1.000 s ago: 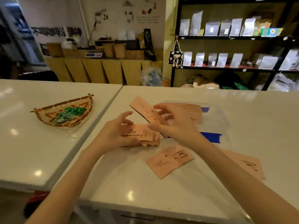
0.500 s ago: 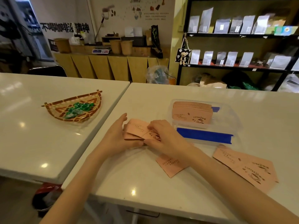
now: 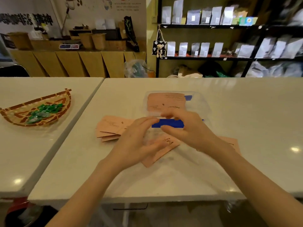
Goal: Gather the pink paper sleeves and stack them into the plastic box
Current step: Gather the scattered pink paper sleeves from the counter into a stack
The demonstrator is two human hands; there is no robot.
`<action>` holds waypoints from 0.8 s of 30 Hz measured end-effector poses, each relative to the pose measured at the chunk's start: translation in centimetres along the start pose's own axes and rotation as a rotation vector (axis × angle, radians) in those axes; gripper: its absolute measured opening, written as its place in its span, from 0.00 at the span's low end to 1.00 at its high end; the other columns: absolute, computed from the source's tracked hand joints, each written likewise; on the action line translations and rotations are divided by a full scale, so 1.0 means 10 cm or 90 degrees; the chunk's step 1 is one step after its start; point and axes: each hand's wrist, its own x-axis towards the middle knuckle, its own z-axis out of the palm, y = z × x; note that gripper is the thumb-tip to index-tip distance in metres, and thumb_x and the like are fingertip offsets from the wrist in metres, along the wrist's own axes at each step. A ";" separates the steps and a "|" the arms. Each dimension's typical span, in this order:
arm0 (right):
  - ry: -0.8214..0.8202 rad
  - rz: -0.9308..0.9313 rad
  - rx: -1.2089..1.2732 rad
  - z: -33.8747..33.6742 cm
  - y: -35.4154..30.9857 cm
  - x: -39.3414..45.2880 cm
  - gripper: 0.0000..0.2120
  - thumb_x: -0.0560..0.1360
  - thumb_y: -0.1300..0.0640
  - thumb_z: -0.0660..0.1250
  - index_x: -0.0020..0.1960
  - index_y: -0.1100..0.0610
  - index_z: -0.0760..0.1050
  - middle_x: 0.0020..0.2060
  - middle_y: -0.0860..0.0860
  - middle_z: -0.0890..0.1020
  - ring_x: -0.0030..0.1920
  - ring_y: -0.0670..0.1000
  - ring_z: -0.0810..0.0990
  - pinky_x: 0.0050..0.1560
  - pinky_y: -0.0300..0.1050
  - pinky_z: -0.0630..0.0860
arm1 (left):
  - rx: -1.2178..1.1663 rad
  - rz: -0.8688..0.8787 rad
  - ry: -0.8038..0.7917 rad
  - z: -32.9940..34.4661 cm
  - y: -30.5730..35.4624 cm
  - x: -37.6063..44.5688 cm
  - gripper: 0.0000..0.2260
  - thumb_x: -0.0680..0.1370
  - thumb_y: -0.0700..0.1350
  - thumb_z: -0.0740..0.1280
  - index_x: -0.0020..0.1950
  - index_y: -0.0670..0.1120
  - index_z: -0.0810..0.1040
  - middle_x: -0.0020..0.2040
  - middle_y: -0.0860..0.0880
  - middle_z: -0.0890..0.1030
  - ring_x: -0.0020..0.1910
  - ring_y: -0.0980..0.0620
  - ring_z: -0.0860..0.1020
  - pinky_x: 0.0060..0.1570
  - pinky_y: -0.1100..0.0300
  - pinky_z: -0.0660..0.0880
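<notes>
While one pink sleeve (image 3: 161, 149) lies flat under the left hand (image 3: 136, 141), gathering seems only partly done: a loose pile (image 3: 113, 128) sits just left of that hand, another sleeve (image 3: 229, 142) shows behind the right hand (image 3: 188, 128), and a stack (image 3: 165, 102) already fills the plastic box (image 3: 199, 104) beyond both. Both hands hover open, fingers curled, gripping nothing; next, pinch up the near sleeve off the counter (image 3: 254, 112)

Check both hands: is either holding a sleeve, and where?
Neither visibly grips one. The left hand and right hand hover, fingers curled, over a loose sleeve on the table.
</notes>
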 end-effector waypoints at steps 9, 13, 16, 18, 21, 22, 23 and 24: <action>-0.028 0.190 -0.170 -0.34 0.49 -0.65 0.21 0.70 0.43 0.65 0.62 0.47 0.70 0.62 0.46 0.74 0.61 0.46 0.70 0.59 0.41 0.67 | 0.106 -0.072 -0.135 0.43 0.21 0.07 0.31 0.71 0.61 0.62 0.71 0.52 0.58 0.73 0.53 0.60 0.71 0.53 0.58 0.69 0.54 0.58; -0.048 0.218 -0.256 -0.33 0.58 -0.82 0.26 0.69 0.41 0.65 0.64 0.49 0.67 0.64 0.47 0.72 0.64 0.48 0.67 0.60 0.43 0.65 | 0.167 -0.098 -0.136 0.52 0.20 0.04 0.32 0.72 0.61 0.60 0.71 0.51 0.56 0.75 0.50 0.56 0.73 0.51 0.55 0.70 0.52 0.56; -0.032 0.219 -0.276 -0.32 0.62 -0.89 0.25 0.71 0.42 0.63 0.65 0.51 0.67 0.63 0.48 0.73 0.62 0.50 0.68 0.60 0.45 0.65 | 0.188 -0.114 -0.129 0.54 0.20 0.00 0.30 0.73 0.61 0.59 0.71 0.50 0.57 0.74 0.49 0.57 0.72 0.50 0.56 0.68 0.53 0.58; -0.022 0.209 -0.286 -0.31 0.64 -0.91 0.24 0.72 0.43 0.62 0.64 0.51 0.68 0.63 0.48 0.74 0.61 0.50 0.70 0.60 0.45 0.66 | 0.211 -0.112 -0.118 0.55 0.18 -0.02 0.26 0.74 0.59 0.58 0.68 0.49 0.61 0.72 0.47 0.61 0.71 0.48 0.58 0.67 0.52 0.60; -0.001 0.190 -0.272 -0.30 0.66 -0.94 0.20 0.73 0.45 0.61 0.62 0.51 0.69 0.61 0.48 0.75 0.59 0.50 0.71 0.60 0.45 0.67 | 0.225 -0.120 -0.076 0.56 0.13 -0.04 0.19 0.76 0.53 0.57 0.64 0.48 0.67 0.64 0.44 0.69 0.64 0.46 0.64 0.62 0.52 0.64; 0.002 0.186 -0.263 -0.30 0.66 -0.94 0.20 0.72 0.45 0.62 0.62 0.51 0.70 0.61 0.48 0.76 0.59 0.50 0.72 0.59 0.45 0.67 | 0.228 -0.122 -0.061 0.56 0.12 -0.04 0.18 0.76 0.53 0.56 0.64 0.49 0.67 0.62 0.44 0.70 0.63 0.45 0.64 0.61 0.52 0.65; 0.005 0.183 -0.250 -0.31 0.65 -0.95 0.19 0.72 0.45 0.63 0.61 0.51 0.71 0.60 0.48 0.76 0.58 0.49 0.72 0.58 0.44 0.67 | 0.228 -0.124 -0.051 0.55 0.11 -0.04 0.17 0.76 0.52 0.56 0.64 0.49 0.68 0.61 0.44 0.70 0.62 0.45 0.64 0.60 0.52 0.65; 0.011 0.183 -0.230 -0.31 0.64 -0.95 0.19 0.72 0.46 0.63 0.60 0.50 0.71 0.60 0.48 0.76 0.56 0.49 0.73 0.56 0.43 0.68 | 0.222 -0.126 -0.047 0.55 0.10 -0.04 0.17 0.76 0.52 0.57 0.64 0.50 0.68 0.61 0.44 0.70 0.62 0.46 0.65 0.59 0.52 0.65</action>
